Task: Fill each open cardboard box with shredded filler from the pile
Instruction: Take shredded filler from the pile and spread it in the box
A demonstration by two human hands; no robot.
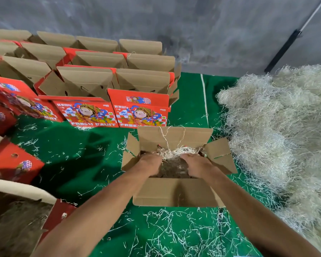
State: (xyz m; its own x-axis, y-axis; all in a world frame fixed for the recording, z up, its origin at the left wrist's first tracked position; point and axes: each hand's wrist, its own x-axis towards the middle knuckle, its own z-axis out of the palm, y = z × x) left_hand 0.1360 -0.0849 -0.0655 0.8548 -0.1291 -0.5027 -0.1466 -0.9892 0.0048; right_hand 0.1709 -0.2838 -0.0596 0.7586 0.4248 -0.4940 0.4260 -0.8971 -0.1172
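Both hands, left hand [150, 162] and right hand [196, 165], inside the open box [174, 191], grip hidden by shredded filler [176, 152], light, springy, best gathered in loose armfuls from the pile [278, 127] at right

Head view: looks forward-down, close above open box [176, 190], wall beyond.

Box [176, 191] under my hands: plain matt brown cardboard. Filler pile [278, 130]: pale, thin, wiry paper shreds. Stacked boxes [93, 112]: printed red cardboard. Floor covering [78, 156]: green felt-like cloth. Wall [193, 25]: rough grey concrete.
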